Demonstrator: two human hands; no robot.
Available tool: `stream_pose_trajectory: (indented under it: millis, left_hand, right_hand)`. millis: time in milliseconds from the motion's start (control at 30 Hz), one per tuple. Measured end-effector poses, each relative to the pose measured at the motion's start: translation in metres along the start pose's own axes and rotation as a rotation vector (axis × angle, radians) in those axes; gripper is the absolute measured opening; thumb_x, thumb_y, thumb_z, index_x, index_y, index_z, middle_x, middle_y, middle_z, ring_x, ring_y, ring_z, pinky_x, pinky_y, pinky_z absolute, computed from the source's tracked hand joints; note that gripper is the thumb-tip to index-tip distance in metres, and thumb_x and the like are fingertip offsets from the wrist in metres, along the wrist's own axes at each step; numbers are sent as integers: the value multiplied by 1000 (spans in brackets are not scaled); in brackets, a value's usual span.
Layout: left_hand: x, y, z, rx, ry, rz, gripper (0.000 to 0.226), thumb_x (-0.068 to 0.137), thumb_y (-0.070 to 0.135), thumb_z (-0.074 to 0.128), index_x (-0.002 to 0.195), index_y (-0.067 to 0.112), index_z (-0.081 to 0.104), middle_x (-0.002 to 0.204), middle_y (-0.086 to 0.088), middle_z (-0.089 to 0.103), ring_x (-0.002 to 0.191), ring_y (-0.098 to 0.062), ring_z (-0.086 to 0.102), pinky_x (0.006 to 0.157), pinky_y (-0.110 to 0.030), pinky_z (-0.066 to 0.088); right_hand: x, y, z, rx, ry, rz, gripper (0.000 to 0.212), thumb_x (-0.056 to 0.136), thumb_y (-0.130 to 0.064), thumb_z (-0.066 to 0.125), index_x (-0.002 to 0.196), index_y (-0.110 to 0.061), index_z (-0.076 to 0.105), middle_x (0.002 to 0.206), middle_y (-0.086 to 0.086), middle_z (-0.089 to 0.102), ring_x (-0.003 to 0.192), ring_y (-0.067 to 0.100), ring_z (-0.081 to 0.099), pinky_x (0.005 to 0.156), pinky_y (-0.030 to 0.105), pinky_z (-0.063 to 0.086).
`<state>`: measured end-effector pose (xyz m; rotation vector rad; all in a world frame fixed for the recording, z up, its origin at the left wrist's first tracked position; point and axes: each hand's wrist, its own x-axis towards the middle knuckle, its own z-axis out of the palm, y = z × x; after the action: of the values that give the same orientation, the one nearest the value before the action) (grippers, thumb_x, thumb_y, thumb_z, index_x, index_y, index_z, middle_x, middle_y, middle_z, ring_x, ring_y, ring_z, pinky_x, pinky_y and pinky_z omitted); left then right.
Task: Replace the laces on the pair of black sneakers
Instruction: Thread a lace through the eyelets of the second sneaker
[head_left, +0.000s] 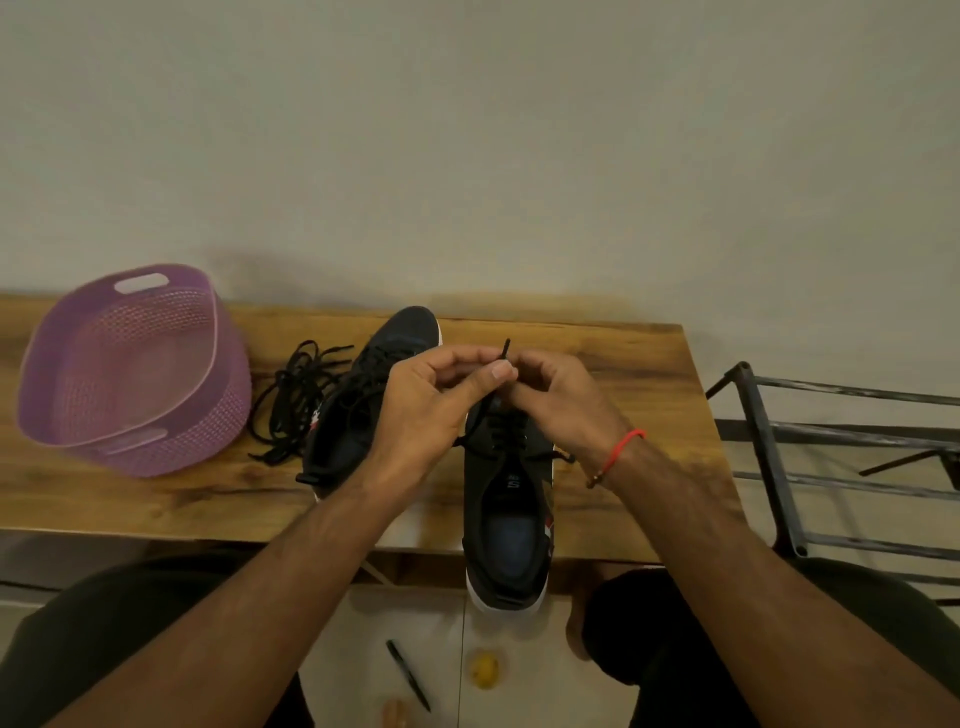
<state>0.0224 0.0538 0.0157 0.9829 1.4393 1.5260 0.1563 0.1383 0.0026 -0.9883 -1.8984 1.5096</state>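
Two black sneakers are seen on the wooden tabletop (613, 374). The right sneaker (511, 509) lies toe away, its heel overhanging the near edge; it is partly laced, and a lace (505, 349) rises from its eyelets to a tip standing up between the two hands. The left sneaker (363, 400) lies just left of it, angled toe far-right, partly hidden by the left hand.

Left hand (434, 410): fingers curled, thumb and forefinger pinched on the lace just below its tip. Right hand (558, 400): fingers curled close against the same lace end from the right; the exact contact is hidden behind the left thumb, so its grasp cannot be told for certain. One red thread band (621, 449) is noted on the right wrist.

One loose bundle of black laces (291, 405) lies tangled on the tabletop, between the left sneaker and one purple basket (135, 374). The basket stands at the far left, tilted, its woven wall toward the viewer; how many laces are in the bundle cannot be counted.

To the right of the tabletop one dark metal rack (831, 457) is seen. On the floor below, one black pen (408, 675) and one small yellow object (485, 670) lie near each other, between the person's knees.
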Motion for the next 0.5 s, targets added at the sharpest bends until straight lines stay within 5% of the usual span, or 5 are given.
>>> stream_pose_trajectory:
  millis: [100,233,333,500]
  left_hand:
    - [-2,-3,-1,-19,75,9,17,87,15,75,103,16,72,96,-1,79,96,-14,74,77,-19,55]
    - [-1,0,-2,-34,102,33,26,83,26,76,106,15,70,101,-4,78,98,-16,74,81,-29,59]
    - [1,2,-2,82,71,40,32,80,40,74,107,21,72,104,0,77,86,-8,70,65,-17,52]
    - [12,-5,-23,373,-80,29,24,96,36,63,115,28,75,96,5,78,89,-11,73,81,-30,59]
  right_hand:
    - [-2,1,4,12,-147,30,35,88,-5,60,114,-25,72,109,12,73,108,43,63,94,62,49]
    - [-5,2,12,-24,-219,5,15,93,-25,69,106,-21,73,99,2,75,97,24,69,92,45,56]
    - [-7,2,17,10,-176,-37,10,95,-19,65,96,-15,74,87,-5,75,85,10,70,80,28,55]
    - [0,-2,0,163,-26,-57,20,95,-9,63,113,-4,72,105,8,76,101,19,71,93,37,57]
